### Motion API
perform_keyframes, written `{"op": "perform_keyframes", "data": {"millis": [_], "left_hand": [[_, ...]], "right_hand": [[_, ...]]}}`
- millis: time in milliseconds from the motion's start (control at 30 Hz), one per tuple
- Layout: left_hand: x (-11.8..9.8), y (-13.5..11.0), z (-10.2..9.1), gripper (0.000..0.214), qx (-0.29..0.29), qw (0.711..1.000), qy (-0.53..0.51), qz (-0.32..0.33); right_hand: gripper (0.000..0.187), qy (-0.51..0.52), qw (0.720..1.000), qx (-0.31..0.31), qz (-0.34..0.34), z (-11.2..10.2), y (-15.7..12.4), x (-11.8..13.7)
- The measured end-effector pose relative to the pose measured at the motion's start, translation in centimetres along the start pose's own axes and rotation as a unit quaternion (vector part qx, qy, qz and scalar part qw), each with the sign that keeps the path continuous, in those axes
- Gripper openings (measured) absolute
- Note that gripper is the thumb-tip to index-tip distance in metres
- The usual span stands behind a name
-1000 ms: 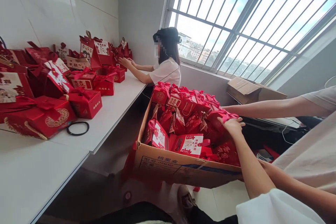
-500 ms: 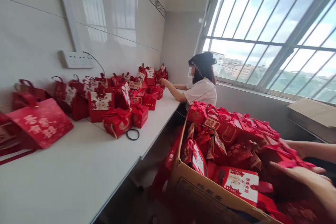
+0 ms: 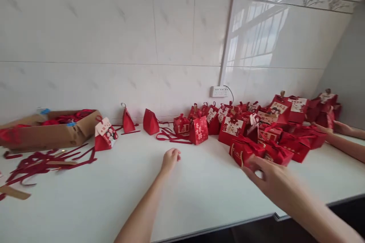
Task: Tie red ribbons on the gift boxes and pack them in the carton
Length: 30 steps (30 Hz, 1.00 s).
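Observation:
My left hand (image 3: 170,160) is over the white table (image 3: 196,193), its fingers curled in a loose fist with nothing showing in them. Beyond it stand a red gift bag with white lettering (image 3: 200,130) and a small red box (image 3: 181,126). My right hand (image 3: 270,176) is blurred at the front of the group, thumb and fingers curved with a gap between them. Its fingertips overlap the lower edge of a red gift box with a rope handle and bow (image 3: 245,150). Whether they touch or grip it, I cannot make out.
Many red gift bags (image 3: 232,129) crowd the table's right side. Another person's forearms (image 3: 345,144) reach in there. At left are an open cardboard carton (image 3: 51,134), loose red ribbons (image 3: 48,165) and a bag with a printed couple (image 3: 105,134). A socket strip (image 3: 219,91) hangs on the wall.
The view has swung left from the window and a full carton to the table. The hands at that carton have left view; my two hands are now over the table.

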State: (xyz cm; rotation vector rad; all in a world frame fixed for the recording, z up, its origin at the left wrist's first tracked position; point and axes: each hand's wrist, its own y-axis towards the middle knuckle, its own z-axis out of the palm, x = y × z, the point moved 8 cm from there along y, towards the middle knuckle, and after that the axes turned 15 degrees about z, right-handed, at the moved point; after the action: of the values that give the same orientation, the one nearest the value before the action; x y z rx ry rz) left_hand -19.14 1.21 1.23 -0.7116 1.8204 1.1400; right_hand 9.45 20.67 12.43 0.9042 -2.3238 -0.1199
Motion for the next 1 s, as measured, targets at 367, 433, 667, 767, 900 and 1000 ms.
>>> {"op": "perform_keyframes", "data": {"millis": [367,433,667,767,900,1000], "left_hand": [[-0.4,0.1,-7.2,0.019,-0.194,0.972,0.125,0.054],[-0.4,0.2,-12.0,0.027,-0.290,0.938,0.184,0.047],[-1.4,0.7,-27.5,0.068,-0.445,0.810,0.379,-0.052],[-1.9,2.1,-30.4,0.071,-0.410,0.798,0.435,-0.074],[-2.0,4.1,-32.1,0.042,-0.336,0.811,0.467,-0.108],[-2.1,5.0,-31.8,0.019,-0.278,0.828,0.474,-0.111]], "right_hand": [[0.034,0.392,0.895,0.205,0.056,22.0,5.7,9.8],[0.033,0.427,0.866,0.237,0.104,23.6,5.9,8.7],[0.030,0.383,0.876,0.276,0.104,24.3,6.0,9.2],[0.029,0.373,0.882,0.270,0.099,24.1,5.9,9.5],[0.028,0.371,0.885,0.268,0.088,24.1,5.9,9.7],[0.026,0.372,0.888,0.257,0.076,24.0,6.0,9.9]]}}
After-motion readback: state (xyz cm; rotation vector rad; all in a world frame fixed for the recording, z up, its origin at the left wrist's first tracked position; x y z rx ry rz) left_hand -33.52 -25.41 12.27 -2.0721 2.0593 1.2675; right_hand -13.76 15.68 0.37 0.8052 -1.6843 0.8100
